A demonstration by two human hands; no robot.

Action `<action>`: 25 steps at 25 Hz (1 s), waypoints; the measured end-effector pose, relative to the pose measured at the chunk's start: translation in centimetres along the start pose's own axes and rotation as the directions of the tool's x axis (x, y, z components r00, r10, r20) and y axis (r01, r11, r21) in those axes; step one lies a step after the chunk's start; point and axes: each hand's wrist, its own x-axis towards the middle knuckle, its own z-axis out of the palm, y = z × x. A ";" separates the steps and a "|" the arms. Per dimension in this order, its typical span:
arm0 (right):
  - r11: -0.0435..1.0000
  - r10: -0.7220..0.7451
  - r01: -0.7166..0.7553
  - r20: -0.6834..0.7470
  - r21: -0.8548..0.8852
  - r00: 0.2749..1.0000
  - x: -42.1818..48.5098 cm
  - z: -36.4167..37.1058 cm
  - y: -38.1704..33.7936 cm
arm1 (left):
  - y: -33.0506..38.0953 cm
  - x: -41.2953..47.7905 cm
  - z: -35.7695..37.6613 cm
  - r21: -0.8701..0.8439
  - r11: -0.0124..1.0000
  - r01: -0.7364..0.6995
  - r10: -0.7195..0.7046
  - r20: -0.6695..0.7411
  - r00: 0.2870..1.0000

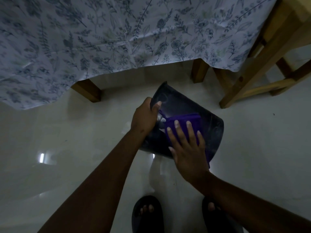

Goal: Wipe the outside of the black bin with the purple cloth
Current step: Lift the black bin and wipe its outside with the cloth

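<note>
The black bin (211, 125) lies tilted on its side over the pale floor, just in front of me. My left hand (143, 116) grips its rim on the left, thumb over the edge. A purple cloth (183, 121) is spread on the bin's outer wall. My right hand (186, 147) lies flat on the cloth with fingers apart, pressing it against the bin. Much of the cloth is hidden under that hand.
A table with a blue floral tablecloth (101, 39) hangs over the far side; its wooden legs (89, 91) stand behind the bin. A wooden chair frame (249, 78) stands at the right. My feet in dark sandals (148, 214) are at the bottom. Glossy tiled floor (67, 148) surrounds the bin.
</note>
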 end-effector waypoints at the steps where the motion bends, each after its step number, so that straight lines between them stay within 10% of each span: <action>1: 1.000 -0.003 0.003 -0.004 0.010 1.000 0.7 0.0 0.3 | 0.3 0.5 0.2 -0.003 1.000 -0.024 0.024 -0.005 1.000; 7: 0.970 0.202 -0.204 0.026 0.133 0.979 10.1 -2.2 4.7 | -0.2 -0.3 0.6 -0.072 0.997 -0.024 0.022 -0.032 0.999; 16: 0.995 0.063 -0.065 0.035 0.070 0.997 5.8 -2.3 2.5 | -0.3 -1.9 0.3 -0.160 0.984 -0.074 0.062 -0.080 0.995; 25: 0.853 0.293 -0.168 -0.186 0.495 0.938 10.4 -4.1 2.9 | 1.6 -2.5 -3.0 0.006 0.966 -0.259 0.257 -0.153 0.954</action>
